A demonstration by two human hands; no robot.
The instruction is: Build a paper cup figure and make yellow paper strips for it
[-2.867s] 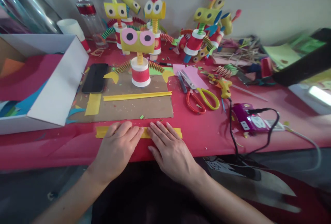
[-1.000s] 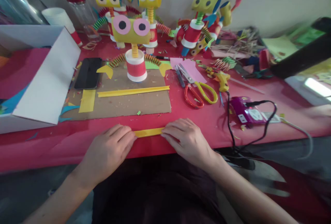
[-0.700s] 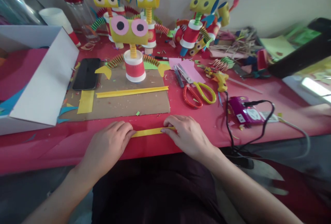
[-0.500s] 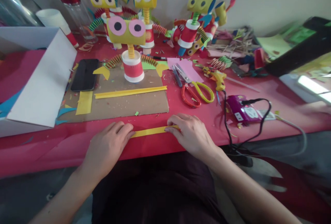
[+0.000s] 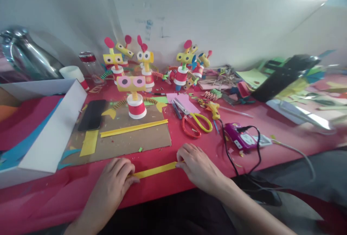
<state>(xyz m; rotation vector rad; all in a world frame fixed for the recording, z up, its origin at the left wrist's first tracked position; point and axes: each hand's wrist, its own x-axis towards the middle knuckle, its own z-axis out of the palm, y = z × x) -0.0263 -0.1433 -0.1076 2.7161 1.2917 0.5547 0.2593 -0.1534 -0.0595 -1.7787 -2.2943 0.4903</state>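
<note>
A narrow yellow paper strip (image 5: 155, 171) stretches between my hands just over the red table's front edge. My left hand (image 5: 112, 182) pinches its left end, and my right hand (image 5: 196, 166) pinches the right end. Beyond them lies a cardboard sheet (image 5: 151, 140) bearing a second, folded yellow strip (image 5: 134, 128) and a short piece of yellow paper (image 5: 89, 143). On the same sheet stands a paper-cup figure (image 5: 136, 106) with a yellow tube head, pink-ringed eyes and springy folded arms. Scissors (image 5: 193, 117) with red and yellow handles rest to the right of the cardboard.
Several similar figures (image 5: 181, 76) stand along the wall. A white box (image 5: 45, 141) and a phone (image 5: 92, 115) are at the left. To the right are a yellow glue gun (image 5: 214, 110), a purple power adapter (image 5: 240, 136) with cables, and paper scraps.
The view has tilted upward, so the table and hands appear lower and more wall shows. Both hands still hold the yellow strip by its ends.
</note>
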